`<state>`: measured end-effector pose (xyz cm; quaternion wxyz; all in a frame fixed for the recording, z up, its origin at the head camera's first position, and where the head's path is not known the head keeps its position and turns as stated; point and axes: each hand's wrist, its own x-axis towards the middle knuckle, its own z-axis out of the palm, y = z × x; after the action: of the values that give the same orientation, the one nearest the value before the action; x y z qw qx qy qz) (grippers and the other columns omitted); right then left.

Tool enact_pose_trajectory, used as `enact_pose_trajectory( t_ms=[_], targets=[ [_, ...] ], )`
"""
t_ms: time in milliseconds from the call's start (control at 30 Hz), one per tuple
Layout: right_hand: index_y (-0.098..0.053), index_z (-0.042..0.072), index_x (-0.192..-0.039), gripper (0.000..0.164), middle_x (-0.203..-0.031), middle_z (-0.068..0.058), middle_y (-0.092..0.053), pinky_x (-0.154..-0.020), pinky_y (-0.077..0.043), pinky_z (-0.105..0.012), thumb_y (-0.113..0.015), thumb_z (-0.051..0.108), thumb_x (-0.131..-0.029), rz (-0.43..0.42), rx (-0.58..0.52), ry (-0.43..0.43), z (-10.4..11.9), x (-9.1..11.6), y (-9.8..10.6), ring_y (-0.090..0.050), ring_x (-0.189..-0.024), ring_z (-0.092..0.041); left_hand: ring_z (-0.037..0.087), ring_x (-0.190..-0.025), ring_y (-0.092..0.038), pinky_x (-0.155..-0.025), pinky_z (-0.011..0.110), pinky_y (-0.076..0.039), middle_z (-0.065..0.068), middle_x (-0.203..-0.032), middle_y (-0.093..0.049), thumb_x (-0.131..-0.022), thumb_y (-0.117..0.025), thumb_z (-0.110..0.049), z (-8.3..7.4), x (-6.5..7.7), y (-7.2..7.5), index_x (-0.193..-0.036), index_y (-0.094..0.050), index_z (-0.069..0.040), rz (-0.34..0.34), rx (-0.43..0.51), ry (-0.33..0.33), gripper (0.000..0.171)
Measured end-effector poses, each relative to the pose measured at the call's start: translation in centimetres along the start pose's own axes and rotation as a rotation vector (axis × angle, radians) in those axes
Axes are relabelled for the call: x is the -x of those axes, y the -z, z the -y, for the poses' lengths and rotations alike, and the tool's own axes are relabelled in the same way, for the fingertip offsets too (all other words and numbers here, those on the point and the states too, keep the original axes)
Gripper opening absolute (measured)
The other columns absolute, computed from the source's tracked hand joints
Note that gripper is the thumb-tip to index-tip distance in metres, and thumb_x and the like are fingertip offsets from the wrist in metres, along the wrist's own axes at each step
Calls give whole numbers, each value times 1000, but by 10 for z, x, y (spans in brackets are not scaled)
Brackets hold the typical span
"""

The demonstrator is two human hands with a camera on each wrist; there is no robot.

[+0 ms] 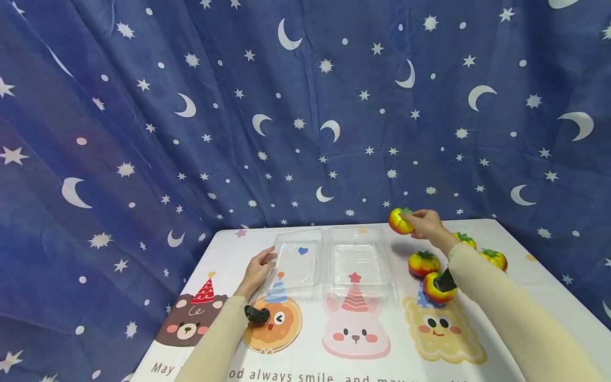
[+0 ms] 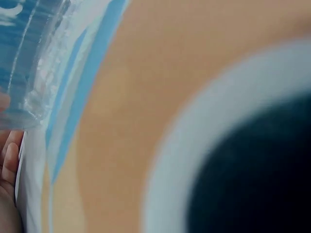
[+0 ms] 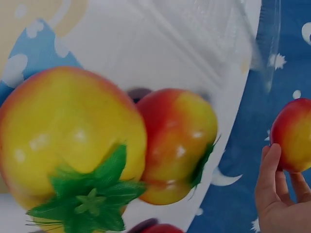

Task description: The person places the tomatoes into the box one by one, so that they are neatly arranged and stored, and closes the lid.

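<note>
My right hand holds a red-and-yellow toy persimmon with a green leafy top, raised above the back of the table. In the right wrist view, fingers and thumb grip that raised persimmon. My left hand rests at the left edge of a clear plastic clamshell box, which lies opened flat with two halves. Part of the left hand shows beside the box's plastic wall in the left wrist view. Below the right forearm lie two more persimmons, one red-yellow, one partly covered by a black wrist strap.
Two further persimmons lie right of the right forearm, one partly behind the sleeve. A white tablecloth with cartoon animals and lettering covers the table. Behind its back edge hangs a blue curtain with moons and stars.
</note>
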<state>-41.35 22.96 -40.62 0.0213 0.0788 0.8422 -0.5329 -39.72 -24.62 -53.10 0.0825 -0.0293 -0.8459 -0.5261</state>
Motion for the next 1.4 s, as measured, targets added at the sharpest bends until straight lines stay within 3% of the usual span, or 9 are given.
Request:
enact_pose_trajectory(
  t_ms=[367, 700, 1000, 1400],
  targets=[
    [-39, -9, -142, 68, -137, -29, -42, -83, -55, -34, -63, 34, -96, 83, -10, 65, 22, 9, -20, -58, -111, -36, 31, -119, -56, -104, 47, -38, 16, -126, -65, -89, -57, -2, 0, 0, 0, -142, -52, -5, 2, -3, 5, 54],
    [-40, -9, -144, 66, -140, -31, -45, -89, -52, -40, -67, 24, -94, 150, -10, 138, 37, 15, -56, -55, -120, -40, 27, -114, -57, -101, 44, -39, 13, -126, -65, -89, -59, -4, 0, 3, -1, -142, -54, -7, -16, -16, 10, 54],
    [-45, -9, -141, 66, -135, -29, -51, -87, -54, -42, -73, 21, -89, 170, -51, 148, 33, 13, -92, -58, -115, -37, 24, -107, -58, -96, 40, -41, 13, -124, -67, -89, -59, -4, 0, 3, -1, -141, -55, -6, -39, -29, -8, 52],
    [-56, -10, -130, 57, -124, -25, -59, -81, -56, -38, -76, 19, -85, 105, -109, 165, 23, 12, -132, -62, -103, -31, 24, -111, -58, -99, 43, -40, 10, -123, -67, -88, -58, -6, 1, 2, 0, -140, -56, -8, -37, -25, 3, 53]
  ],
)
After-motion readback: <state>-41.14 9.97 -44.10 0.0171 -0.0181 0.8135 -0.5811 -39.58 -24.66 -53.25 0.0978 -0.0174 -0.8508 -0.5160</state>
